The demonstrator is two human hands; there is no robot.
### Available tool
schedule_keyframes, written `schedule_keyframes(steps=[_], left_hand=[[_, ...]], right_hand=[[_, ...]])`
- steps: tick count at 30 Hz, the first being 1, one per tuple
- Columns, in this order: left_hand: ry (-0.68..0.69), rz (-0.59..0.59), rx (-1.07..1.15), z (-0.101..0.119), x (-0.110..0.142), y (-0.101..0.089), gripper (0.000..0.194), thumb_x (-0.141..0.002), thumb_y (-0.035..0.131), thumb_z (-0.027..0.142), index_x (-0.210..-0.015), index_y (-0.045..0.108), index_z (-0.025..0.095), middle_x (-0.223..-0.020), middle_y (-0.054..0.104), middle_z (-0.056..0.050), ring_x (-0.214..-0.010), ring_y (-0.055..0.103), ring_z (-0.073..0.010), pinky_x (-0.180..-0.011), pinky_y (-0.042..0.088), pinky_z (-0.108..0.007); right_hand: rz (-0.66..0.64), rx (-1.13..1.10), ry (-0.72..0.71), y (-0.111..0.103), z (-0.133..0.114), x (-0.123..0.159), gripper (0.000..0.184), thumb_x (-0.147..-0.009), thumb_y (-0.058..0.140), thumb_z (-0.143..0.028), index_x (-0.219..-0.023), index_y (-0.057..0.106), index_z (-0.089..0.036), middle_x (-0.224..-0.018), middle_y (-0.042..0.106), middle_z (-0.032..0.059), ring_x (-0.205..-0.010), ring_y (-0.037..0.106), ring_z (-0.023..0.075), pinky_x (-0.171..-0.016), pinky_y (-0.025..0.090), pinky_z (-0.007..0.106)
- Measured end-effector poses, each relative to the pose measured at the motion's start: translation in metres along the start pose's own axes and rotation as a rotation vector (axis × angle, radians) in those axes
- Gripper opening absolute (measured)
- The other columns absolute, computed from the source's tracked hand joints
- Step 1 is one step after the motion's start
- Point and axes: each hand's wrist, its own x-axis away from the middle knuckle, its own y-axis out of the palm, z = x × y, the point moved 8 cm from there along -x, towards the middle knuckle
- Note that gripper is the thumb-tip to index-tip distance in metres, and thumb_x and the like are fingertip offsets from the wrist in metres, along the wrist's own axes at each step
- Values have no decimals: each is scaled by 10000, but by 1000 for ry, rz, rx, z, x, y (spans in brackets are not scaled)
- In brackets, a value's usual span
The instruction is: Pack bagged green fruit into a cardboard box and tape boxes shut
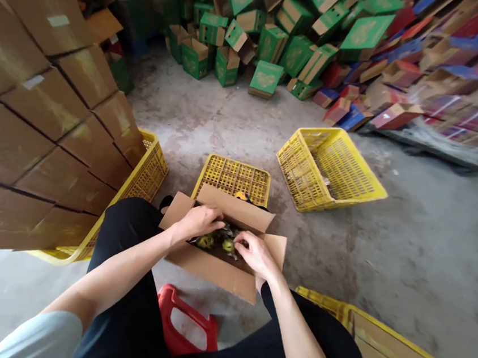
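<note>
At the frame's centre, an open cardboard box (218,268) has its flaps (238,208) turned outward, seemingly to leave reaching room, while the left hand (199,220) and right hand (255,252) curl over yellow-green items (228,245) inside, though whether either grip pinches one I cannot tell.

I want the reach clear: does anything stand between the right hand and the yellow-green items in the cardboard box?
Nothing visible does: the cardboard box is open on top, and the right hand reaches in, its fingertips at or very near one yellow-green item.
</note>
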Motion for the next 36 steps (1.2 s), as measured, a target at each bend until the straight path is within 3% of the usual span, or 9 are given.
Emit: schedule_keyframes(steps=[4,7,10,17,20,22,27,31,36], left_hand=[[289,-33,161,30,-2,17,468,-966,670,444,-1335,630,160,-1278,694,-128,-1209,653,-255,-1047,474,-317],[282,-136,-2,26,-3,49,530,-890,764,405,-1353,634,182,-1376,647,-139,-1256,620,-306,-1107,425,-387],[212,-146,-101,15,-4,63,597,-855,793,448,-1386,621,236,-1403,630,-125,-1261,614,-315,-1128,396,-413],[173,-149,-136,14,-2,60,614,-873,769,438,-1422,601,219,-1339,648,-153,-1230,632,-339,-1076,454,-425],[174,-132,-83,16,-3,54,504,-914,718,354,-1386,625,202,-1339,647,-145,-1203,653,-306,-1058,482,-390],[177,-112,-27,16,-4,50,450,-935,683,317,-1366,635,196,-1339,646,-136,-1188,664,-285,-1030,507,-361],[200,-51,161,17,-7,39,395,-972,610,264,-1355,634,172,-1315,665,-133,-1179,676,-256,-1007,533,-329],[226,1,352,20,-10,28,445,-975,619,269,-1404,603,151,-1392,645,-150,-1289,626,-269,-1111,471,-359],[156,-94,812,24,-12,35,786,-822,840,403,-1507,511,203,-1475,605,-126,-1328,601,-287,-1105,474,-370]], right_hand=[[19,22,-87,-4,-11,-3,229,-961,462,-176,-1010,682,-217,-1018,721,59,-981,687,215,-929,539,343],[145,243,-110,-20,-5,-1,379,-924,387,-63,-1123,676,-206,-1087,685,99,-1052,676,234,-988,525,374],[100,443,-78,-10,3,1,470,-897,410,-17,-1258,650,-197,-1184,668,128,-1061,689,243,-951,541,355],[-129,641,85,29,12,0,482,-904,592,-94,-1377,614,-183,-1387,643,195,-1168,696,302,-948,551,365],[-152,609,49,33,6,-1,408,-860,674,-99,-1261,692,-172,-1508,556,209,-1212,677,326,-981,546,395],[-126,598,57,31,3,-3,287,-874,617,-50,-1099,751,-168,-1416,639,196,-1123,715,307,-947,552,382],[-63,560,104,5,1,-5,322,-962,477,-73,-1020,770,-192,-1016,797,126,-937,761,245,-847,538,301],[99,338,103,-38,-2,5,333,-1040,415,-298,-1100,738,-244,-1030,801,85,-930,753,249,-851,530,320],[252,-73,51,-69,-9,13,385,-1022,417,-485,-1039,698,-222,-1045,779,99,-977,723,244,-896,548,331]])
